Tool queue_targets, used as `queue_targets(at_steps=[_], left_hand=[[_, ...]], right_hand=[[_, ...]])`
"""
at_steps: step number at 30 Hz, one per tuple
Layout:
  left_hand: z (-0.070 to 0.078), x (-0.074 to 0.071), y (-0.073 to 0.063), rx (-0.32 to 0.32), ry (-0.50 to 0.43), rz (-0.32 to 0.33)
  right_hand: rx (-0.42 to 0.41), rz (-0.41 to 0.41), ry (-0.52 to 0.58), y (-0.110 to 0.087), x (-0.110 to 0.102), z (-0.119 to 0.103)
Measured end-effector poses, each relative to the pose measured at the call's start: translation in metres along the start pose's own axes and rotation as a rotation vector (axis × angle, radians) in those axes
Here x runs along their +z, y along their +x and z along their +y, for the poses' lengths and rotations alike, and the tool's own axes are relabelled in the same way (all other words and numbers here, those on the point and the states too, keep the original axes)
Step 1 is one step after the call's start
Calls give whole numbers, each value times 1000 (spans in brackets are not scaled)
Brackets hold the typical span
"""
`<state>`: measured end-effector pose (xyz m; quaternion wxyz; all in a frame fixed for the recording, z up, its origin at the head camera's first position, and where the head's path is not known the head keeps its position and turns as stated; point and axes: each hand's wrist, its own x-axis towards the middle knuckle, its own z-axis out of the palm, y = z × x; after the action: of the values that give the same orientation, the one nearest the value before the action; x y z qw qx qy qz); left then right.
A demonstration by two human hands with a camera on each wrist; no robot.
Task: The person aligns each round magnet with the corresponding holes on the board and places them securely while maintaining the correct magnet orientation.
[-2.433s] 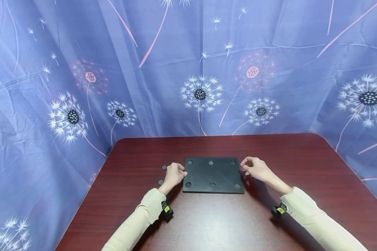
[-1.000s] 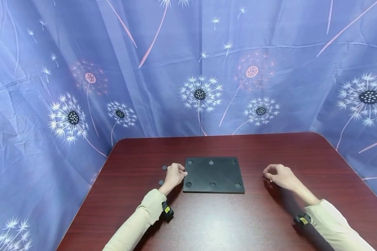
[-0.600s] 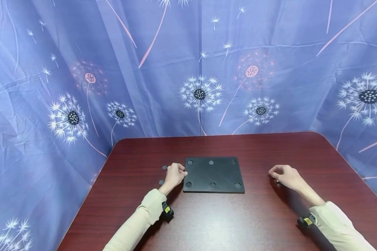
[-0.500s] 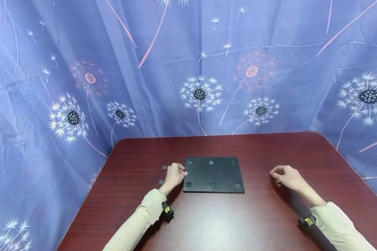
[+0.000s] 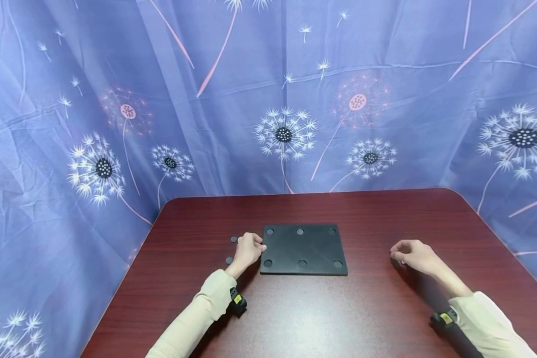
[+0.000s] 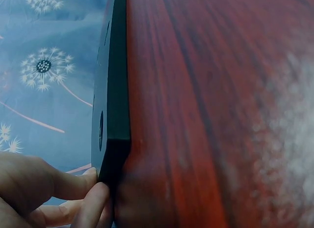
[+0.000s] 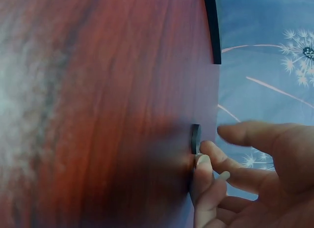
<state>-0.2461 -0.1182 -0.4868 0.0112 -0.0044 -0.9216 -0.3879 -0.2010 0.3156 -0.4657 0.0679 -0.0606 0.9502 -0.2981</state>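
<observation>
1 dark disc (image 7: pixel 196 138) lies just beside the right hand's (image 5: pixel 415 255) fingers (image 7: pixel 230 167).

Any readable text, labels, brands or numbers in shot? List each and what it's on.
No readable text in any view.
Yellow patches on the left-wrist device and right-wrist device: too small to tell if marked.
Black board: no lettering visible.

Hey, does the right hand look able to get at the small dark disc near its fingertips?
Probably yes: the disc lies right by the right hand's fingertips, with nothing visible between.
</observation>
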Motion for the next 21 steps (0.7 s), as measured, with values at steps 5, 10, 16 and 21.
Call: queue_targets(at_steps=[5, 10, 16, 21], left_hand=[[-1, 0, -1, 0, -1, -2], [-1, 0, -2, -12, -4, -1], [-1, -1, 0, -5, -2, 1], [-1, 0, 1, -13, -12, -6]], right_hand=[[22, -37, 3, -2, -1, 3], [31, -43, 18, -2, 0, 5], [34, -28, 14, -1, -2, 6], [37, -10, 19, -1, -2, 8]])
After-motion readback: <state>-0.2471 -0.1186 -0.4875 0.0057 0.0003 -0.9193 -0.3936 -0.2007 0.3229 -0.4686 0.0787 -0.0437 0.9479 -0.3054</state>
